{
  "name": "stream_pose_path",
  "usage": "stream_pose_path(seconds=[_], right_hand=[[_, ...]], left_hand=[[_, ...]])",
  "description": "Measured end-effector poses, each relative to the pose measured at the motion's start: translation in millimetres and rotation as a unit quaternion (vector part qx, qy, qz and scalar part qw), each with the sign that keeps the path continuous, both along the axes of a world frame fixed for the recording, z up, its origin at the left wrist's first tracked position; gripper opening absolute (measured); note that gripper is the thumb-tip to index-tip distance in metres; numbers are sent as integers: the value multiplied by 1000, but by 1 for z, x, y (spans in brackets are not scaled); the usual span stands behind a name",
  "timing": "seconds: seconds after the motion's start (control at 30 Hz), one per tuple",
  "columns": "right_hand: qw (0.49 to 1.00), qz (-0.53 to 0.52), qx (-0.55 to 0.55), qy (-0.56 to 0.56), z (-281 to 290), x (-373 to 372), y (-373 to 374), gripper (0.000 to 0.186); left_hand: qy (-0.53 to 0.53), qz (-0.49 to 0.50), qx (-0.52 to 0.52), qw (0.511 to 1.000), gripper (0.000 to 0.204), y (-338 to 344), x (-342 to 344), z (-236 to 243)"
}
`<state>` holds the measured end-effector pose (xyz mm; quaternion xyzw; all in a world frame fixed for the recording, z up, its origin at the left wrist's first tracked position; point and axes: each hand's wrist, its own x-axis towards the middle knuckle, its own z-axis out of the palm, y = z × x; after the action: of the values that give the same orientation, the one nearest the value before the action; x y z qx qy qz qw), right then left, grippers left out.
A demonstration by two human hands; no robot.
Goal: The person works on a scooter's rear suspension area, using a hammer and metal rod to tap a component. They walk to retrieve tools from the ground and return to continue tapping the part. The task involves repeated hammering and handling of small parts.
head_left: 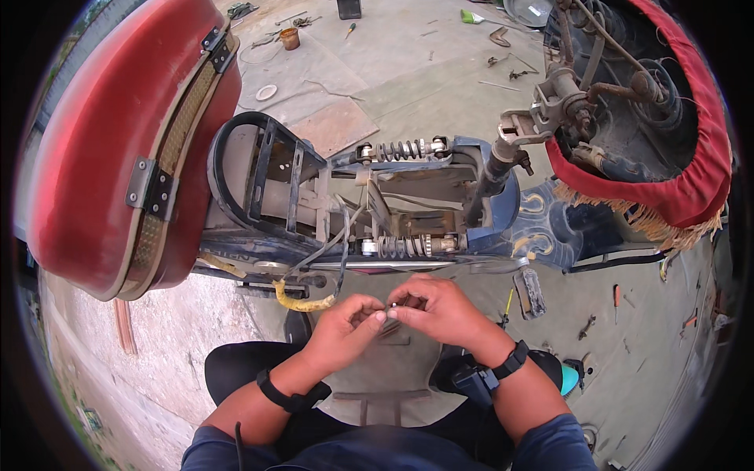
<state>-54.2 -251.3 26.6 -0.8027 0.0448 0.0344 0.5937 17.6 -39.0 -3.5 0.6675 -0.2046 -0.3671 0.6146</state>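
My left hand (pixel 350 328) and my right hand (pixel 437 311) meet fingertip to fingertip, just on my side of the scooter's frame. Both are closed in a pinch. A tiny pale object (pixel 394 305) shows at the right fingertips, too small to name; whatever the left fingers grip is hidden. Close to my left hand hangs a cable wrapped in yellow tape (pixel 297 302). Beyond my hands lies the open middle of the scooter, with a near shock absorber (pixel 408 246) and a far shock absorber (pixel 400 150) along its sides.
A red top box (pixel 102 149) fills the left, beside a black rear rack (pixel 263 177). At right is a red fringed cover (pixel 667 192) around the scooter's front. Screwdrivers (pixel 616 297), a brown cup (pixel 290 38) and scattered parts lie on the ground.
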Motion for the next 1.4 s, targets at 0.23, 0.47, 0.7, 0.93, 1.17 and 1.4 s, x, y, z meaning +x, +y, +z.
stream_pose_path(seconds=[0.23, 0.47, 0.7, 0.93, 1.17, 1.4], right_hand=[[998, 6, 49, 30, -7, 8, 10, 15], [996, -2, 81, 41, -12, 8, 13, 18], [994, -9, 87, 59, -17, 6, 10, 21], [986, -34, 128, 105, -7, 5, 13, 18], [981, -33, 157, 107, -8, 4, 14, 18], [984, -23, 144, 106, -10, 4, 14, 18]], left_hand=[[47, 1, -9, 999, 20, 8, 1, -3], [125, -16, -12, 992, 22, 5, 4, 4], [178, -13, -34, 983, 25, 3, 4, -5], [163, 9, -32, 986, 24, 2, 3, -8], [166, 25, -30, 985, 23, 1, 3, -8], [159, 20, -30, 987, 25, 2, 3, -10]])
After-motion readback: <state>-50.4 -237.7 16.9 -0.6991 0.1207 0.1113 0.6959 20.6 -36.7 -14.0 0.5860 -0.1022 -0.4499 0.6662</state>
